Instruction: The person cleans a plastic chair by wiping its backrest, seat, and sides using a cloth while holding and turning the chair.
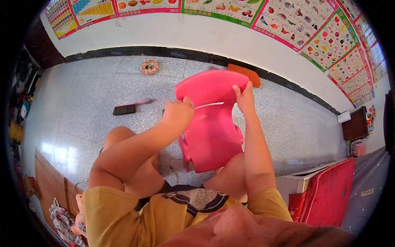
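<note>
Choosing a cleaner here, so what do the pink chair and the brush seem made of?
Chair: probably moulded plastic, smooth with a soft sheen, judging by its seamless curves. Brush: dark, matte bristles, perhaps synthetic; handle material unclear.

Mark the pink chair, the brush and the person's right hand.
Pink chair (214, 140), head view: on the broad panel below the slot.
Brush (124, 109), head view: on its black bristles.
Right hand (245, 99), head view: on the middle of the hand.
</note>
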The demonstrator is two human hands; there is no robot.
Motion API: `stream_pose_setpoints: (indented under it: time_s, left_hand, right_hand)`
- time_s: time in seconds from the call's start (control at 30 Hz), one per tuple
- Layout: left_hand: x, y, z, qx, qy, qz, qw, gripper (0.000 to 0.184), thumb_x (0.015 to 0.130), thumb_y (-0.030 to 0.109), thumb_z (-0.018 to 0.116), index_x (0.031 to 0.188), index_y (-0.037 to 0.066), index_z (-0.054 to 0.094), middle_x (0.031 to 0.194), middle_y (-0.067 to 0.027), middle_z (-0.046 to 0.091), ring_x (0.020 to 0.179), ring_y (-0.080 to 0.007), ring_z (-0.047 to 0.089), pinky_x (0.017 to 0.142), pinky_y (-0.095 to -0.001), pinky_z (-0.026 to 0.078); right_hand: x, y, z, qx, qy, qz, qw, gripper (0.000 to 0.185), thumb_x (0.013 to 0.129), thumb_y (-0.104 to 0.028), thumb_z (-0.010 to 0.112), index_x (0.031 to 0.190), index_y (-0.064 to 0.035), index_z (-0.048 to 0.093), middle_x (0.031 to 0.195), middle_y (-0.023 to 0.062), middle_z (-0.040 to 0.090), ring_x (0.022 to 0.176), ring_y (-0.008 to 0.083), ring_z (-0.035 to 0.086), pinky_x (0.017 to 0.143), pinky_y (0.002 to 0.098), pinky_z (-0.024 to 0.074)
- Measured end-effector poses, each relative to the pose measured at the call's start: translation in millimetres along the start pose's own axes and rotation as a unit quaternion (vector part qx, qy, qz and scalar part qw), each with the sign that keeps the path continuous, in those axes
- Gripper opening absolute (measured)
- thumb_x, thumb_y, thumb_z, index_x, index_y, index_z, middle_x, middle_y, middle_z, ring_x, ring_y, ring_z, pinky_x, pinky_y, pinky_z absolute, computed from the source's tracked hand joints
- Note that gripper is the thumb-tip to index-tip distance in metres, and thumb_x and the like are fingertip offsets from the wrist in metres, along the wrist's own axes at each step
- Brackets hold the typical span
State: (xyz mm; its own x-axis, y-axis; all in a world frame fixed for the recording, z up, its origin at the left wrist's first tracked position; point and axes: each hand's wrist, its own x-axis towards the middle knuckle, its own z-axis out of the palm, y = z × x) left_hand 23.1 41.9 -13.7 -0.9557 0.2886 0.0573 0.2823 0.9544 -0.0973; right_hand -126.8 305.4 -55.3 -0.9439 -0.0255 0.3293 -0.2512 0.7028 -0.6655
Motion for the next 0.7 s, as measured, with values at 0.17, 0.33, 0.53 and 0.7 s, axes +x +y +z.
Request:
stream_pose_setpoints:
  time_s: [0.17, 0.33, 0.53, 0.7]
  left_hand:
    - [3, 6, 17, -0.009, 0.019, 0.015, 1.000, 0.032, 0.084, 0.011, 0.062, 0.116, 0.007, 0.064, 0.101, -0.0106, 0.062, 0.081, -0.0281, 0.071, 0.062, -0.0409, 0.058]
    - [10, -17, -21, -0.075, 0.208, 0.001, 0.975, 0.034, 0.085, 0.010, 0.062, 0.119, 0.010, 0.064, 0.105, -0.0102, 0.060, 0.081, -0.0272, 0.071, 0.061, -0.0417, 0.058]
    - [3, -1, -4, 0.003, 0.077, -0.002, 0.997, 0.031, 0.085, 0.011, 0.062, 0.115, 0.006, 0.066, 0.102, -0.0124, 0.061, 0.080, -0.0283, 0.071, 0.059, -0.0426, 0.058]
    - [2, 12, 25, 0.033, -0.064, 0.008, 0.997, 0.028, 0.084, 0.011, 0.063, 0.110, 0.004, 0.067, 0.102, -0.0139, 0.063, 0.080, -0.0283, 0.072, 0.060, -0.0424, 0.058]
  right_hand:
    - [1, -1, -1, -0.008, -0.010, 0.014, 1.000, 0.057, 0.095, -0.036, 0.068, 0.129, -0.0014, 0.039, 0.113, 0.0326, 0.066, 0.105, 0.0518, 0.064, 0.086, 0.0536, 0.0520]
    - [0, 0, -1, 0.005, 0.000, -0.006, 1.000, 0.057, 0.095, -0.036, 0.069, 0.128, -0.0009, 0.040, 0.113, 0.0324, 0.066, 0.106, 0.0511, 0.064, 0.087, 0.0527, 0.0519]
    - [3, 3, 1, 0.002, -0.008, 0.002, 1.000, 0.057, 0.094, -0.036, 0.069, 0.129, -0.0017, 0.039, 0.112, 0.0327, 0.066, 0.105, 0.0518, 0.064, 0.086, 0.0541, 0.0519]
    - [2, 1, -1, -0.006, -0.012, 0.014, 1.000, 0.056, 0.094, -0.035, 0.069, 0.128, -0.0014, 0.039, 0.111, 0.0332, 0.066, 0.104, 0.0522, 0.064, 0.086, 0.0543, 0.0519]
